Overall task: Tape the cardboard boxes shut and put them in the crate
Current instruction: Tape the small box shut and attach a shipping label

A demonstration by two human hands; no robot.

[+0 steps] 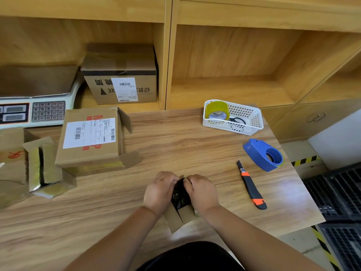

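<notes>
A small open cardboard box (178,217) lies near the table's front edge with a black packet (180,194) sticking out of it. My left hand (160,190) and my right hand (203,191) both grip the packet from either side. A larger labelled box (90,139) with open side flaps sits at the left. Further left lie several opened boxes (42,169). A blue tape dispenser (263,154) rests at the right. The black crate (336,192) stands on the floor beyond the table's right edge.
A utility knife (251,185) lies right of my hands. A white basket (246,124) holds a yellow tape roll (217,110) and scissors. A scale (33,110) stands at the far left, and a taped box (121,83) sits on the shelf behind.
</notes>
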